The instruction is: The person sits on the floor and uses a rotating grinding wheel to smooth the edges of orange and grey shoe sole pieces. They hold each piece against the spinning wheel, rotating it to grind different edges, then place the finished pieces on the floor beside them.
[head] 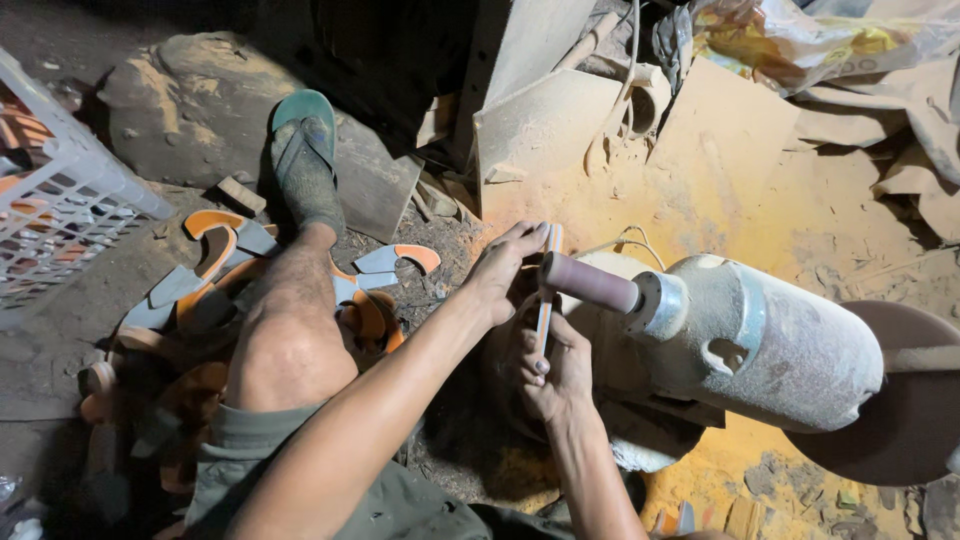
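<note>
My left hand (507, 270) and my right hand (553, 372) hold a thin layered strip piece (546, 300), orange, grey and white, edge-on. The left hand grips its top end, the right its lower end. The piece is pressed against the pinkish sanding drum (590, 283) that sticks out of a dusty grey motor (770, 340). My bare left leg (290, 320) stretches to the left, its foot in a green sandal (305, 150).
A pile of orange and grey curved cut pieces (225, 275) lies on the ground by my leg. A white plastic crate (50, 200) stands far left. A rock (190, 100), boards and orange dust lie behind. A brown disc (915, 400) sits on the motor's right end.
</note>
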